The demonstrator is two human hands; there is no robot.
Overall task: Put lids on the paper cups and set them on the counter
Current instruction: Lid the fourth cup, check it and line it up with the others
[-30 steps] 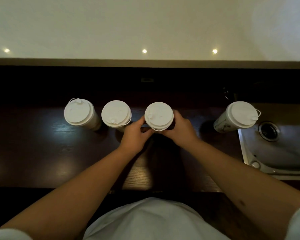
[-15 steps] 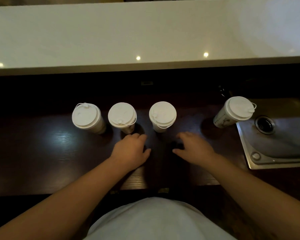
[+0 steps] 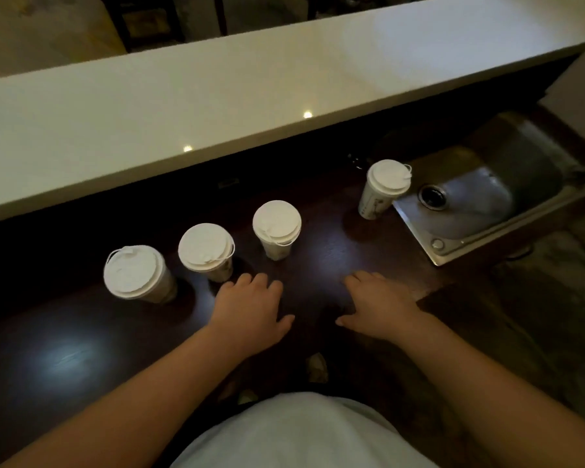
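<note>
Bottom center of the frame is just the person's pale shirt (image 3: 301, 434), with both bare forearms reaching up from the lower corners toward the middle.

The left hand (image 3: 250, 310) sits a bit left of center, palm down over the dark wooden surface (image 3: 65, 332), fingers loosely spread and holding nothing. The right hand (image 3: 377, 307) mirrors it just right of center, also palm down with relaxed, spread fingers and nothing in it. Can't really tell if either one is actually touching the wood or just hovering over it. The two hands are apart from each other with a dark gap of surface between them.

Past the hands there's a row of three paper cups, all upright with white lids on: the left cup (image 3: 137, 275) in the middle left, the second cup (image 3: 206, 251) just beside it, and the third cup (image 3: 277, 229) near center. The left hand's fingertips are near the second cup's base but not on it.

Well apart to the right stands a fourth cup (image 3: 384, 189), lidded too, right at the edge of a metal sink (image 3: 487, 204).

Farthest back, a long pale raised ledge (image 3: 217, 96) runs diagonally across the upper frame, with small light spots reflected on it.
</note>
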